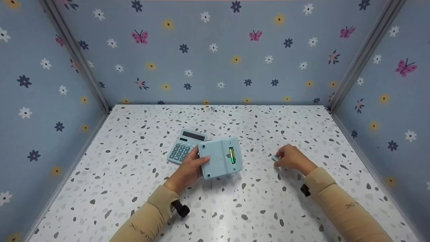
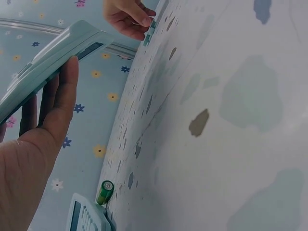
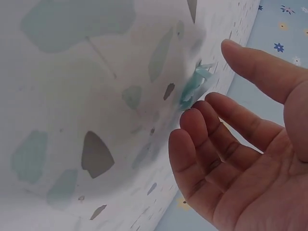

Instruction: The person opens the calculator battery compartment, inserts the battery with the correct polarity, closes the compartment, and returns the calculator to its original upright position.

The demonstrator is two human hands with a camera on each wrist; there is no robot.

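Observation:
My left hand (image 1: 191, 167) grips a light-blue calculator (image 1: 215, 164) with its back facing up, thumb on the back and fingers beneath. Its battery slot is uncovered, and a green and yellow battery (image 1: 232, 155) shows in it. A small light-blue battery cover (image 3: 195, 86) is on the table by the fingertips of my right hand (image 1: 291, 158). In the right wrist view that thumb stands apart from the loosely bent fingers. Under and left of the held calculator lies a second calculator (image 1: 181, 151), keys up. A loose green battery (image 2: 105, 192) is beside it in the left wrist view.
The white speckled table (image 1: 215, 208) carries these things. Blue flowered panels (image 1: 215, 60) enclose it at the back and both sides, with grey metal posts (image 1: 79, 60) at the corners. In the head view the held calculator covers part of the second one.

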